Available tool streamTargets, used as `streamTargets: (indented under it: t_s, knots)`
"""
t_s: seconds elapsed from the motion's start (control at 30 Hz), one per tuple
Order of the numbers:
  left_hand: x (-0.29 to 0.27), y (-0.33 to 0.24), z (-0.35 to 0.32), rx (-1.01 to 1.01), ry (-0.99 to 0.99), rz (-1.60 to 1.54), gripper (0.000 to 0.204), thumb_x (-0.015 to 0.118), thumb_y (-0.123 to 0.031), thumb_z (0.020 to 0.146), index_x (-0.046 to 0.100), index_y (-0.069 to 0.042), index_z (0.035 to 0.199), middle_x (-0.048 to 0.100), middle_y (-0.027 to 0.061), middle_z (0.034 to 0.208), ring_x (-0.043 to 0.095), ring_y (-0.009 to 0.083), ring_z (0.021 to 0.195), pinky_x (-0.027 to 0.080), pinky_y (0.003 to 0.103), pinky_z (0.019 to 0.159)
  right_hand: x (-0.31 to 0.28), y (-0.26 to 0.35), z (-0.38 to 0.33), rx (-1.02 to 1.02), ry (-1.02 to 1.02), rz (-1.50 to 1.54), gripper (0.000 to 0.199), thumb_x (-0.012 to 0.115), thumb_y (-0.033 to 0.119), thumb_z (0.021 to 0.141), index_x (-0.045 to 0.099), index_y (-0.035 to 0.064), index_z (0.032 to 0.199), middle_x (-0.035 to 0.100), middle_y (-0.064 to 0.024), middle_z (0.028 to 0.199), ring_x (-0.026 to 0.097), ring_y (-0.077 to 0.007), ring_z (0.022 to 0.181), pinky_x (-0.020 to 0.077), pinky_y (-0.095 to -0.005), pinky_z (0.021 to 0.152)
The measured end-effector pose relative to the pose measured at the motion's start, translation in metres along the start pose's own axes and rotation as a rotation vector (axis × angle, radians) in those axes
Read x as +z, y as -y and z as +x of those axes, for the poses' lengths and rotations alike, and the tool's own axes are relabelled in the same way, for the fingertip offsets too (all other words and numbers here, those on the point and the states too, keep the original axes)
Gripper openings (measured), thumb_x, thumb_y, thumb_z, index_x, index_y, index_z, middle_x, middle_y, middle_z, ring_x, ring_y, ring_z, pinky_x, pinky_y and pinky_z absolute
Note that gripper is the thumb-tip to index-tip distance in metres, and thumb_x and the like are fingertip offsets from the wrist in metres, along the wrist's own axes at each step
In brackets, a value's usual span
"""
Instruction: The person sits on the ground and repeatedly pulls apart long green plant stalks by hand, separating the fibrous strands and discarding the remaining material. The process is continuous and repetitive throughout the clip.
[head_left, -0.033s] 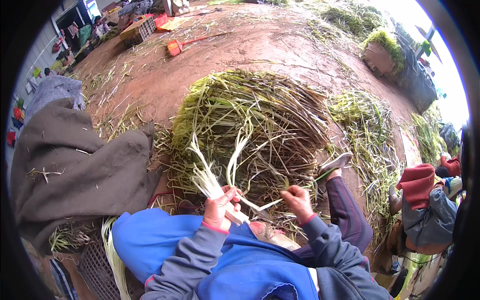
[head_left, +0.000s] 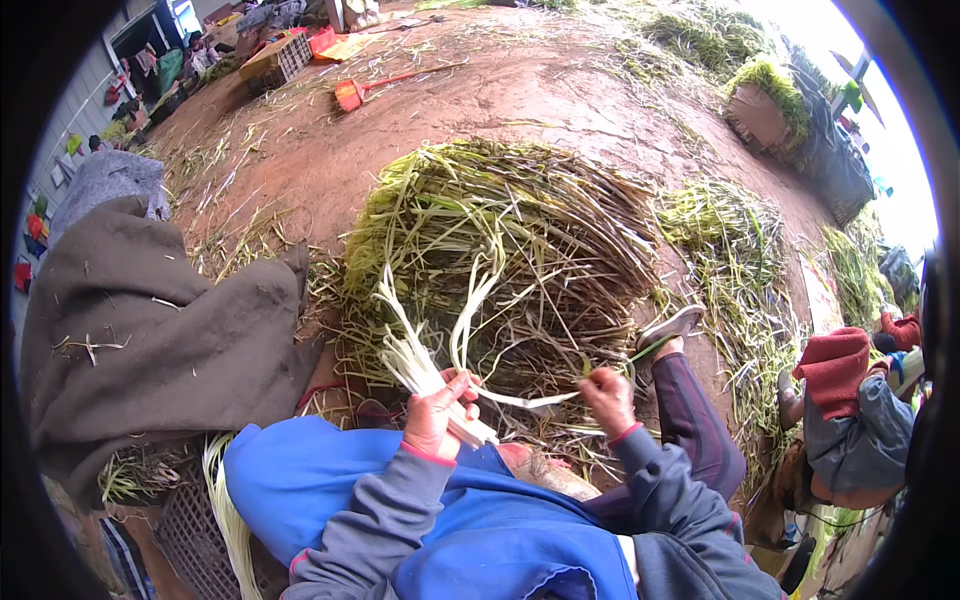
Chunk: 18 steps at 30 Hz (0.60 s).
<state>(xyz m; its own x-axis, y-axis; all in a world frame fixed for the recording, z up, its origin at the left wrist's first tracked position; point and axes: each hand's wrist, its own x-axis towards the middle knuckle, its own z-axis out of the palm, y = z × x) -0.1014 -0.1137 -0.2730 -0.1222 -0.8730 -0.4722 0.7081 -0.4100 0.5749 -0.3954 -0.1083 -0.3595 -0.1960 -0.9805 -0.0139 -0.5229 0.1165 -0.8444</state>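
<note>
My left hand (head_left: 432, 420) is closed around a bundle of pale, whitish stalks (head_left: 412, 362), their cut-looking ends pointing up and left. One long pale strip (head_left: 530, 402) runs from beside that bundle across to my right hand (head_left: 608, 400), whose fingers pinch its far end. Other limp strips rise from the left hand and fall over the heap. Just beyond both hands lies a large heap of long stalks (head_left: 540, 230), yellow-green on the left and brown on the right. A blue cloth (head_left: 330, 470) covers my lap.
A dark brown cloth (head_left: 160, 320) covers something at the left. More pale stalks (head_left: 230, 520) hang over a plastic crate (head_left: 195, 530). Loose stalks (head_left: 730, 260) litter the floor at right, near another person (head_left: 860, 430). An orange-headed tool (head_left: 350, 95) and a crate (head_left: 278, 62) lie farther off.
My right hand has shifted slightly to the right and up. The strip between the hands went from a sharp bend to a smoother, shallow curve. The left hand stays almost still.
</note>
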Motion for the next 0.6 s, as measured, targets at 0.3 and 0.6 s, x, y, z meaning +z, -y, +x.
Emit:
streamTargets:
  t_s: [0.3,0.6]
  knots:
    - [0.012,-0.008,-0.008,0.035,0.013,0.074,0.013,0.067,-0.009,0.088,0.063,0.002,0.094,0.066,0.0111,0.084,0.057,0.0138,0.061,0.048,0.027,0.051,-0.083,-0.047,0.03,-0.051,-0.114,-0.792,0.042,0.073,0.021,0.075,0.056,0.0099,0.112,0.055,-0.0181,0.108,0.062,-0.0363,0.086,0.0523,-0.0444,0.072]
    - [0.015,0.018,-0.006,0.051,0.017,0.297,0.013,0.068,-0.01,0.088,0.064,0.0,0.095,0.064,0.0065,0.073,0.06,0.0136,0.058,0.047,0.025,0.049,0.051,0.152,0.0,0.154,0.502,0.767,0.023,0.071,0.019,0.088,0.066,-0.0017,0.096,0.063,-0.0016,0.078,0.058,-0.0078,0.068,0.0476,-0.0225,0.059]
